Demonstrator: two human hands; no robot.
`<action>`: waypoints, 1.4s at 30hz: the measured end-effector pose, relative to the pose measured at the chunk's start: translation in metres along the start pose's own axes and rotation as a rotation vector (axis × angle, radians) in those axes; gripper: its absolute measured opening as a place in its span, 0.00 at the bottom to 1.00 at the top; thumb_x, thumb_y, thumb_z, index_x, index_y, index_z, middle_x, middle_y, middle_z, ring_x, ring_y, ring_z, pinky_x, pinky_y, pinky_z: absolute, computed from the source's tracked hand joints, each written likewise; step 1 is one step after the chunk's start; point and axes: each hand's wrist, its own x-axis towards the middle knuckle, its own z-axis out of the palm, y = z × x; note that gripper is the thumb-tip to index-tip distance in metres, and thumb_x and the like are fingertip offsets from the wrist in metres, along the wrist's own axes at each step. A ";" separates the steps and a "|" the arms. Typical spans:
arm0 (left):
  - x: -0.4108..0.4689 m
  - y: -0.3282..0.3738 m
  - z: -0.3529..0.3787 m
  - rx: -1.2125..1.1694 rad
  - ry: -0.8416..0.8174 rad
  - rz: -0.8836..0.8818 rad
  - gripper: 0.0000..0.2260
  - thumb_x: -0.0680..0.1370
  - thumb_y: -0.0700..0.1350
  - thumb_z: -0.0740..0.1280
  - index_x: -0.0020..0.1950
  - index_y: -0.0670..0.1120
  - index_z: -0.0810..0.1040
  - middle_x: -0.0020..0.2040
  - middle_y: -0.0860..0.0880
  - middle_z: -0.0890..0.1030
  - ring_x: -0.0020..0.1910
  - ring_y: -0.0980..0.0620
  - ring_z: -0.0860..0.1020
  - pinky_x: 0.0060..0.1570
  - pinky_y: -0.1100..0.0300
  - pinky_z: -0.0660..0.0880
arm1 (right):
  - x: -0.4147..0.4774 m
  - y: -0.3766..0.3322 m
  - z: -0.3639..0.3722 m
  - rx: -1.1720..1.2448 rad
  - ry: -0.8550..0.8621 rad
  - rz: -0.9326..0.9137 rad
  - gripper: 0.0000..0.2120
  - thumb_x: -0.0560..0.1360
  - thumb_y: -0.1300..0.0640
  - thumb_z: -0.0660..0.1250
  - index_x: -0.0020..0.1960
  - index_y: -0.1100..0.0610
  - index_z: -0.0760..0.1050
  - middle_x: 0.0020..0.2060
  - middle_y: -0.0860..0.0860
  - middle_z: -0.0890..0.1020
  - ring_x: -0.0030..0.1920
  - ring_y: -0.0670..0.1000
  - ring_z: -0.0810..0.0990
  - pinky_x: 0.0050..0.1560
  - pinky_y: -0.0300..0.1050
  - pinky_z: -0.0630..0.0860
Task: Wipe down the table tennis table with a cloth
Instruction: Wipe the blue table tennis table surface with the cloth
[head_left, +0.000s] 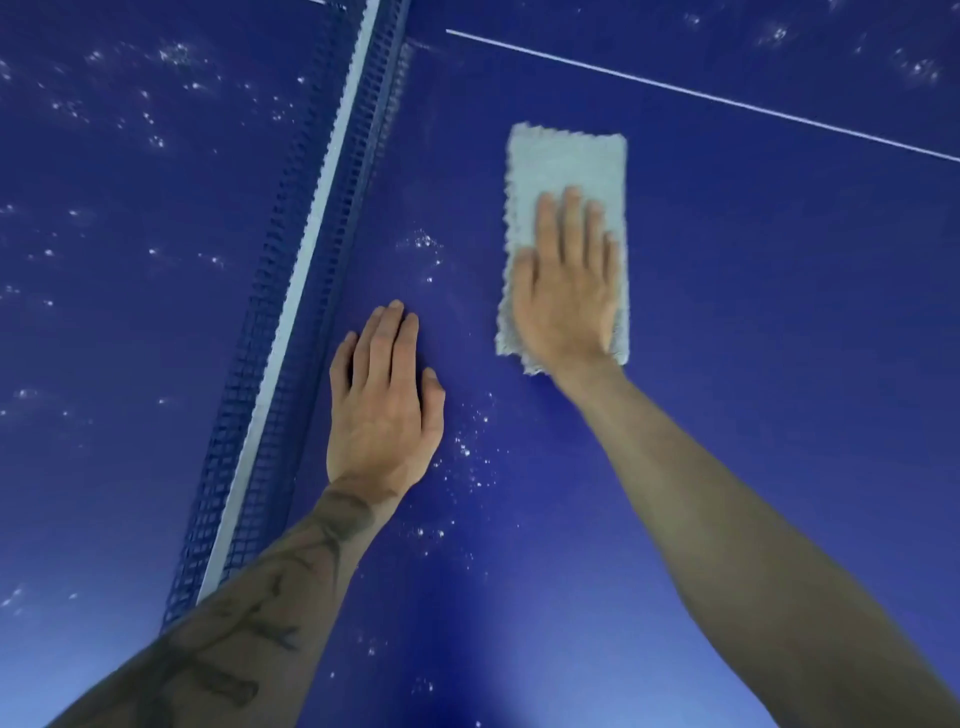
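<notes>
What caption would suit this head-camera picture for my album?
Right hand presses a pale cloth flat on the speckled blue table tennis table; left hand rests beside the net.

A games or sports space, shown only by a table tennis table (753, 389) whose deep blue top fills the view. Left of the right hand (566, 296) flat on the cloth (566, 156) runs a blue mesh net (304, 249) with a white band; beyond the hand, a thin white line (701, 96).
</notes>
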 end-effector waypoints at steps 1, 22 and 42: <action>0.000 0.001 -0.001 -0.006 0.003 -0.003 0.24 0.84 0.46 0.56 0.79 0.38 0.68 0.80 0.42 0.68 0.80 0.44 0.65 0.81 0.43 0.59 | -0.018 -0.009 0.004 -0.022 -0.018 -0.084 0.30 0.87 0.47 0.44 0.87 0.53 0.45 0.87 0.54 0.47 0.86 0.56 0.45 0.85 0.57 0.42; -0.130 -0.043 -0.026 0.020 -0.075 0.042 0.24 0.86 0.44 0.54 0.81 0.37 0.64 0.82 0.41 0.64 0.83 0.42 0.61 0.82 0.42 0.58 | -0.153 0.024 0.015 -0.043 -0.031 -0.003 0.29 0.87 0.48 0.45 0.87 0.52 0.49 0.87 0.52 0.50 0.86 0.55 0.48 0.85 0.55 0.45; -0.142 -0.044 -0.032 -0.052 0.001 0.052 0.21 0.85 0.40 0.58 0.78 0.34 0.69 0.79 0.37 0.69 0.79 0.38 0.68 0.80 0.42 0.62 | -0.244 -0.034 0.044 -0.028 -0.033 -0.067 0.30 0.86 0.46 0.43 0.87 0.52 0.46 0.87 0.53 0.48 0.86 0.56 0.46 0.85 0.58 0.47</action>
